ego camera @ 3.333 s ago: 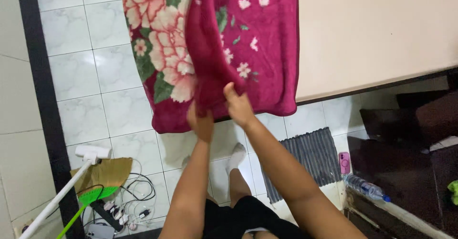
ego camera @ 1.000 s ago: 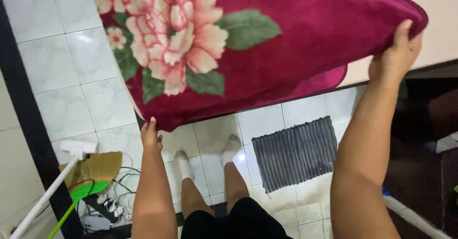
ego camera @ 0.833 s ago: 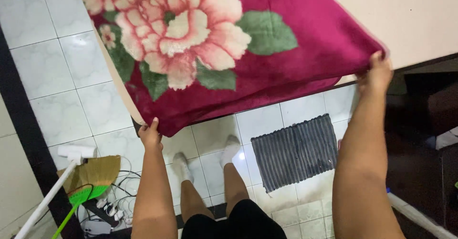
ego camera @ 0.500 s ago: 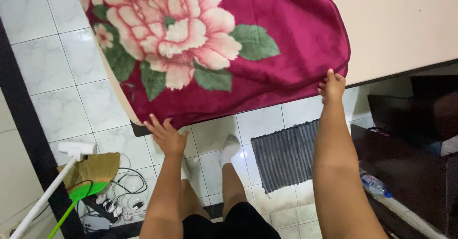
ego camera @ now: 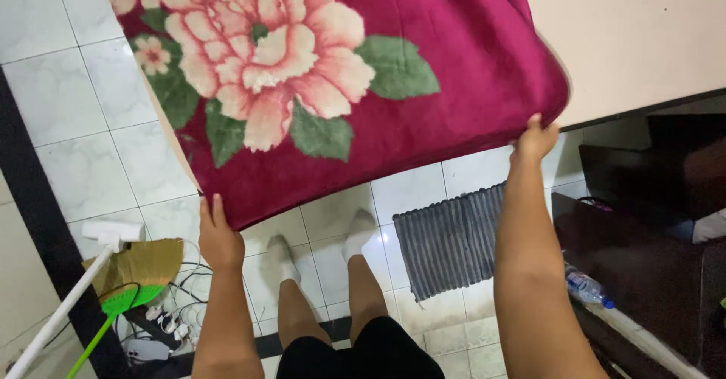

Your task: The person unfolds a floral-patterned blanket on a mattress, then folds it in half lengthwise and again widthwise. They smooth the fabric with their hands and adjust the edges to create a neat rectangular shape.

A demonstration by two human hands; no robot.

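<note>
A dark pink fleece blanket (ego camera: 423, 84) with a big pale flower and green leaves lies spread over a beige table top (ego camera: 643, 31), its near edge hanging off the front. My left hand (ego camera: 218, 237) grips the blanket's lower left corner from below. My right hand (ego camera: 535, 138) pinches the lower right corner at the table's edge. Both my arms reach up from the bottom of the view. My legs and white socks (ego camera: 318, 246) stand on the tiled floor under the blanket.
A grey ribbed mat (ego camera: 450, 239) lies on the white tiled floor (ego camera: 83, 122). At the lower left are a white pole (ego camera: 60, 311), a green swatter (ego camera: 113, 311), a brown dustpan and tangled cables. Dark furniture (ego camera: 650, 250) and a plastic bottle (ego camera: 586, 284) are at the right.
The blanket has been unfolded and laid flat over the table. My hands moved apart to its two near corners and lowered the edge; my right hand came down and inward.
</note>
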